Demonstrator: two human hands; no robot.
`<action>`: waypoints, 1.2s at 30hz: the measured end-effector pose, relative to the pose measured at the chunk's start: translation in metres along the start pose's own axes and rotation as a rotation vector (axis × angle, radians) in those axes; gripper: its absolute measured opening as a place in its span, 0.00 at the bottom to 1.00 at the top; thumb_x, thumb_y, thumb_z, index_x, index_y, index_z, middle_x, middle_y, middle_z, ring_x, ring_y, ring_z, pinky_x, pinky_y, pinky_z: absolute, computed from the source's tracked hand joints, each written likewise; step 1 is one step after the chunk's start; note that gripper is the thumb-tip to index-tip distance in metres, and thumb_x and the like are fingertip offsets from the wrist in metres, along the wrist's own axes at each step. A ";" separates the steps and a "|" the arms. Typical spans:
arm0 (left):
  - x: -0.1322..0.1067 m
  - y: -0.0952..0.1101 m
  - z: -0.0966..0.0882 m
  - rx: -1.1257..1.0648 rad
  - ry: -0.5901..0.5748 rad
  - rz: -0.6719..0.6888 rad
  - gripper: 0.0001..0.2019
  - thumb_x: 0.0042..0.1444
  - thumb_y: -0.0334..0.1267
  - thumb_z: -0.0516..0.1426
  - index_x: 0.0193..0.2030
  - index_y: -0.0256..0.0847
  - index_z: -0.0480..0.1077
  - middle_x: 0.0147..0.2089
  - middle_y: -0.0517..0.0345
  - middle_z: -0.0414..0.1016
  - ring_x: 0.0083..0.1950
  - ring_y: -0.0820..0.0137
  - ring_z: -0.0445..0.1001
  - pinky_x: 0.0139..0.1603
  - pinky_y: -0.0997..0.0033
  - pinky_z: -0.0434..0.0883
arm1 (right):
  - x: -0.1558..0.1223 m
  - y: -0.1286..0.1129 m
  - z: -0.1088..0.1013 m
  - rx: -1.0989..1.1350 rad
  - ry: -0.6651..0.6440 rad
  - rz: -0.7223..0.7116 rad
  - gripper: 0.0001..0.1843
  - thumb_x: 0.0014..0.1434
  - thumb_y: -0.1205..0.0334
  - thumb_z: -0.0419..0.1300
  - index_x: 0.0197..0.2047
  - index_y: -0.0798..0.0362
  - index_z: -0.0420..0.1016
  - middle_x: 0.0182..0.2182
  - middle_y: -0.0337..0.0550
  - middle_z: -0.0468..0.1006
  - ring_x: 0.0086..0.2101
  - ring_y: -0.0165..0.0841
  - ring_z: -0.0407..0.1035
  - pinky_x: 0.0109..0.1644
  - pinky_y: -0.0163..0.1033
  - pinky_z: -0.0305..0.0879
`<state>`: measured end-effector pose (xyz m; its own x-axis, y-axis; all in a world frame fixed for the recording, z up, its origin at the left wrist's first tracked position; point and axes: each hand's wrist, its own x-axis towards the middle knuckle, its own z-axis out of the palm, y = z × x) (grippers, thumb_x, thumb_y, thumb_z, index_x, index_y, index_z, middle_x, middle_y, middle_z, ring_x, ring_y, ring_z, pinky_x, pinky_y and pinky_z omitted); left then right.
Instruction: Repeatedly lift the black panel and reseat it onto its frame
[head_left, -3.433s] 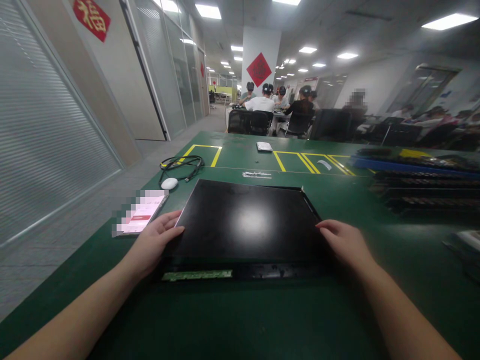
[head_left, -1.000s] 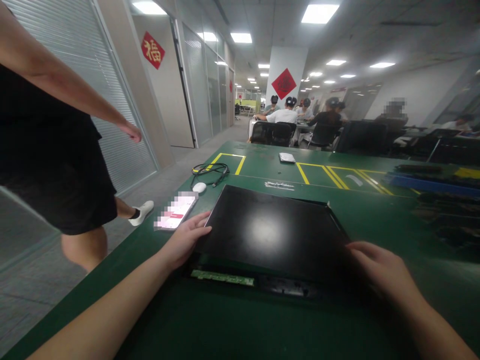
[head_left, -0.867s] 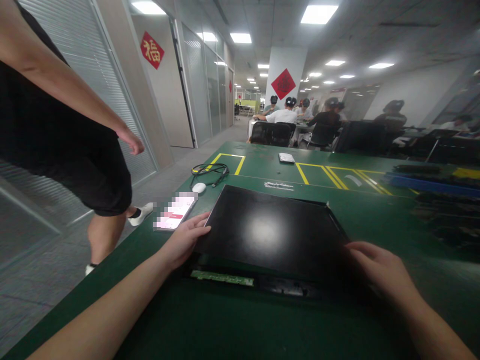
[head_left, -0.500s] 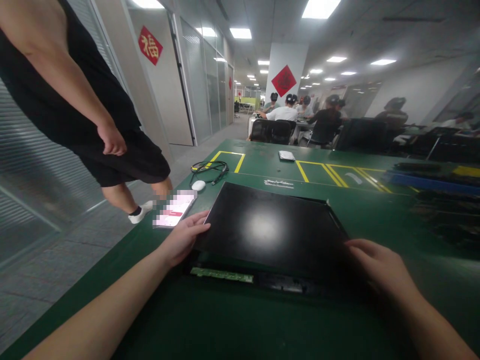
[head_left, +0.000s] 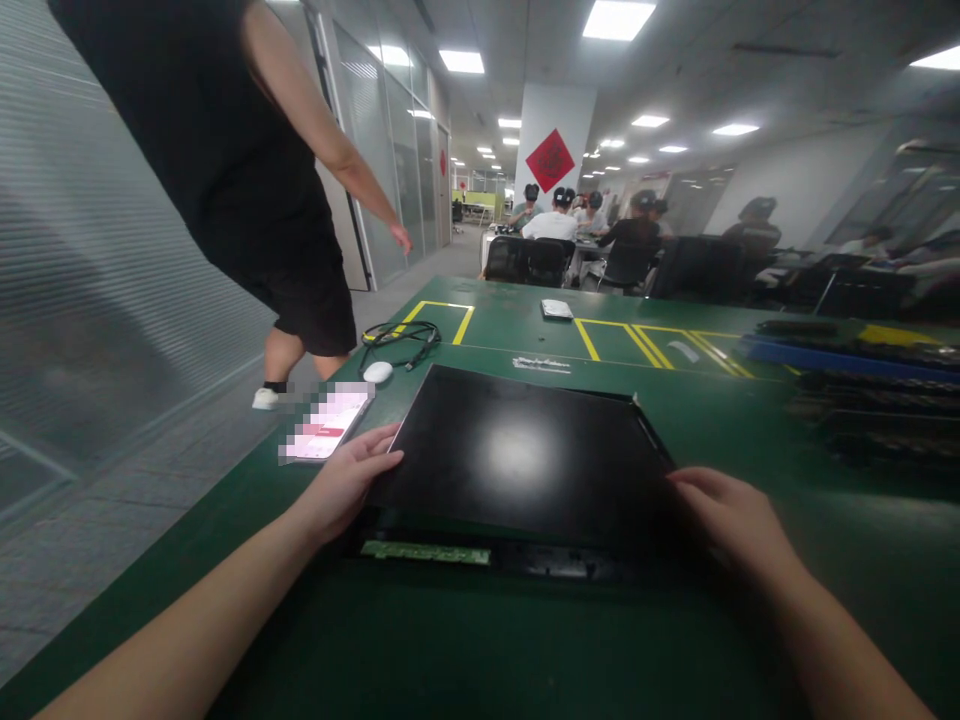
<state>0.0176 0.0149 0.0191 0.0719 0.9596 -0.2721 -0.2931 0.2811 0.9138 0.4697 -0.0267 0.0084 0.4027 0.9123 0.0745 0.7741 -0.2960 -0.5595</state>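
Observation:
A dark, glossy screen panel (head_left: 457, 440) lies tilted in front of me, with a bright light reflected in its middle. My left hand (head_left: 352, 485) grips its left edge, thumb on top and fingers partly beneath. At the right edge, my right hand (head_left: 739, 515) is closed on the panel, its lower fingers in shadow. Below the panel's near edge shows a black frame (head_left: 555, 563) with a narrow green circuit board (head_left: 427, 553) along it. A dark rim also shows past the panel's far right corner. How panel and frame join is hidden.
Left of the panel lie a phone (head_left: 326, 425), a white mouse (head_left: 378, 373) and a coiled black cable (head_left: 397, 340). A small silvery box (head_left: 556, 310) sits farther back on the green table (head_left: 480, 650). Dark parts (head_left: 885, 400) are stacked at right. A person (head_left: 247, 180) walks at left.
The person at left has stepped forward, an arm now swung out. The whole scene has shifted slightly left in view. Both my hands keep their grip on the panel.

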 end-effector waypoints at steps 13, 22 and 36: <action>-0.003 -0.001 0.003 0.141 0.079 0.053 0.30 0.47 0.32 0.68 0.60 0.40 0.74 0.58 0.46 0.81 0.57 0.51 0.79 0.52 0.61 0.77 | 0.004 0.010 0.004 0.030 -0.013 0.001 0.20 0.49 0.47 0.57 0.36 0.46 0.85 0.36 0.44 0.85 0.39 0.45 0.77 0.45 0.47 0.70; 0.014 -0.013 -0.023 0.688 0.175 0.339 0.25 0.46 0.48 0.67 0.52 0.42 0.80 0.75 0.43 0.58 0.75 0.44 0.56 0.71 0.43 0.57 | 0.002 0.005 0.001 0.038 0.006 -0.012 0.19 0.49 0.48 0.57 0.35 0.46 0.86 0.37 0.45 0.85 0.40 0.46 0.77 0.46 0.47 0.70; 0.021 -0.022 -0.032 1.013 0.134 0.390 0.26 0.51 0.52 0.62 0.52 0.39 0.79 0.72 0.39 0.63 0.72 0.42 0.60 0.71 0.44 0.56 | 0.002 0.008 0.000 0.081 -0.026 0.021 0.18 0.48 0.49 0.59 0.36 0.46 0.86 0.37 0.45 0.85 0.38 0.45 0.78 0.41 0.46 0.71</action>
<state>-0.0049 0.0286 -0.0159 0.0218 0.9931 0.1151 0.6520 -0.1015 0.7514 0.4763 -0.0274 0.0043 0.4047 0.9135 0.0413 0.7235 -0.2923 -0.6254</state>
